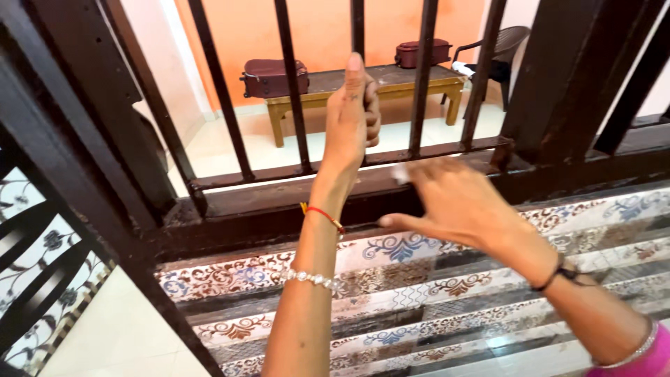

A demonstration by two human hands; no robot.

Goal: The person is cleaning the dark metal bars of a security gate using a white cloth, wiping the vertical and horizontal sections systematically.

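Apparently left hand (352,115) round railing bar (358,28), right hand (453,202) beside.

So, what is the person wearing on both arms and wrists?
The left hand has a red thread with a yellow end at the wrist and a beaded bracelet of pale stones lower on the bare forearm. The right hand has a dark cord at the wrist, a thin bangle and a pink sleeve edge.

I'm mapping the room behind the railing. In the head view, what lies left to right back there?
Dark red suitcase on the wooden bench → second suitcase → dark plastic chair.
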